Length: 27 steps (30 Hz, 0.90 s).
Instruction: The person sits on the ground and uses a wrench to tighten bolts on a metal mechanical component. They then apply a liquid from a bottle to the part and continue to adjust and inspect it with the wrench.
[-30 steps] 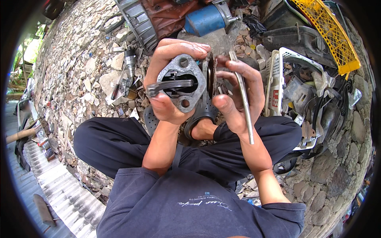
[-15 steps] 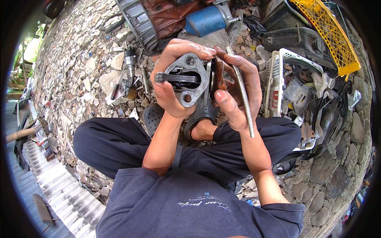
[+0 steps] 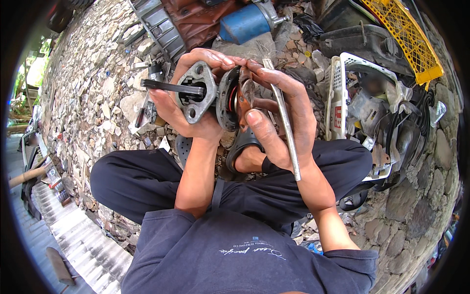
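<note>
Above my lap, my left hand (image 3: pixel 203 130) is closed around the grey metal body of a mechanical fuel pump (image 3: pixel 209 81). Its dark lever (image 3: pixel 171 87) points left out of a flange with two bolt holes. A round black rim (image 3: pixel 223 100) forms the pump's right side. Against that rim sits a reddish-brown piece (image 3: pixel 247 93), which my right hand (image 3: pixel 299 122) presses with thumb and fingertips. A slim silver metal rod (image 3: pixel 285 125) lies across the right fingers and palm, its lower end past the wrist. Fine wire-like strands show by its upper end.
Stony ground lies ahead, with a large ribbed metal housing (image 3: pixel 164 34) and a blue cylinder (image 3: pixel 242 23). At right stands a white crate (image 3: pixel 337 105) of parts, near a yellow plastic grate (image 3: pixel 399 36). Corrugated sheet (image 3: pixel 85 237) is at lower left.
The pump has turned, so its lever now reaches farther left and its round rim and the reddish-brown piece show more openly. Both hands have shifted slightly left, the rod with them.
</note>
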### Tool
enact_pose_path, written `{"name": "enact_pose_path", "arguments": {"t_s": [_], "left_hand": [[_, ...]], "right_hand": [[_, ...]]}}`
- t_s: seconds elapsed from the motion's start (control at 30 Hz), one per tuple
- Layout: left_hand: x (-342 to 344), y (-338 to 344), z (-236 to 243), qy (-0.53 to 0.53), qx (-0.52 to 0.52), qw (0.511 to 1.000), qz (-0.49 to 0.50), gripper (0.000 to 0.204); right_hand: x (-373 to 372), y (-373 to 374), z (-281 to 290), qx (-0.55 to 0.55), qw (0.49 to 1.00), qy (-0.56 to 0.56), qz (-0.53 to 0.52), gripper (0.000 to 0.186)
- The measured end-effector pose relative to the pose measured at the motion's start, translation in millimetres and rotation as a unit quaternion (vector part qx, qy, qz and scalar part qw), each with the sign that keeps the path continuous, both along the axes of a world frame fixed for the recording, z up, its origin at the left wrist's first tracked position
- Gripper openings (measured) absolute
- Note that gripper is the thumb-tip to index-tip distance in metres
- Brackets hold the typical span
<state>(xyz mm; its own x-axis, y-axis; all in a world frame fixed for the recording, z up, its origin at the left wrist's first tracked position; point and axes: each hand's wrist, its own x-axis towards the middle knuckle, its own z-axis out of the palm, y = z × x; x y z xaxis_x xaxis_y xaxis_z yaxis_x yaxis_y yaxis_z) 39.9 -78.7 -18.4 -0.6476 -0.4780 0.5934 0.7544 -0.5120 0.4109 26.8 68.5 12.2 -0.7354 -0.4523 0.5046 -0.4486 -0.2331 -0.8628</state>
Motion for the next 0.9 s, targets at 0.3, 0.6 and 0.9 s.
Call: {"name": "enact_pose_path", "arguments": {"t_s": [0.3,0.6,0.9], "left_hand": [[6,11,17,-0.205,-0.003,0.977,0.054,0.079],[6,24,30,-0.367,0.181,0.91,-0.069,0.058],[6,7,29,-0.306,0.207,0.907,-0.203,0.052]], "right_hand": [[-3,-1,-1,-0.026,0.996,-0.09,0.001,0.042],[-17,2,-6,0.043,0.99,-0.076,-0.111,0.025],[-29,-1,-12,0.049,0.989,-0.142,-0.005,0.05]]}}
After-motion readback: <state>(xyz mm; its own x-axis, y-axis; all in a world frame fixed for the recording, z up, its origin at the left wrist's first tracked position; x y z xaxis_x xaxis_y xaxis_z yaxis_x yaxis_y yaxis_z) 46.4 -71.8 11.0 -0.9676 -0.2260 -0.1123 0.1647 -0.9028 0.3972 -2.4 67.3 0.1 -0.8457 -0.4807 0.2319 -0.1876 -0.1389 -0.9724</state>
